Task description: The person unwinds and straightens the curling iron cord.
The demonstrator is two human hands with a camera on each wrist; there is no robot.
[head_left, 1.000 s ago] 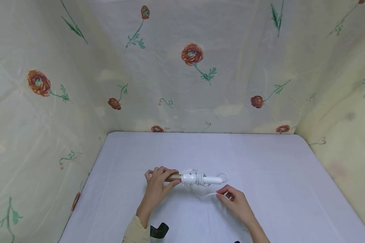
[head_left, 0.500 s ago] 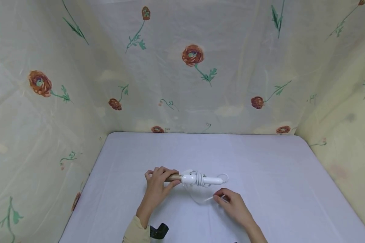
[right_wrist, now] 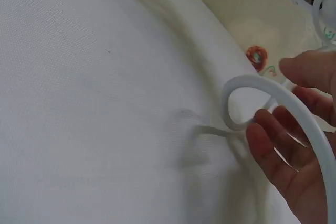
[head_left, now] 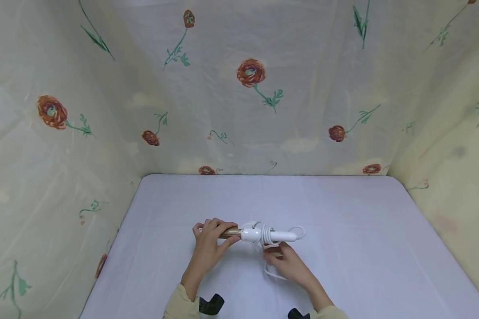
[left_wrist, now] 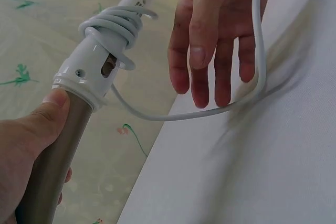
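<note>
My left hand point(head_left: 205, 248) grips the brown barrel point(left_wrist: 65, 140) of what looks like a curling iron point(head_left: 283, 236), its white handle pointing right. Several turns of white cord point(left_wrist: 113, 27) are wound round the handle. A slack length of the cord point(right_wrist: 310, 124) runs down from it and past my right hand point(head_left: 291, 263). That hand is just below the handle. In the right wrist view its thumb point(right_wrist: 310, 69) and fingers are apart, with the cord curving past them. Seen from the left wrist, the fingers point(left_wrist: 223, 72) hang fairly straight beside the cord.
A white-covered table point(head_left: 183, 195) lies under the hands. Flower-printed cloth point(head_left: 295, 110) stands behind it and at both sides. Black wrist devices point(head_left: 211, 305) show at both forearms.
My right hand first drew the cord down, then moved left and up under the handle, and its pinch on the cord has loosened. The left hand keeps its grip nearly in place.
</note>
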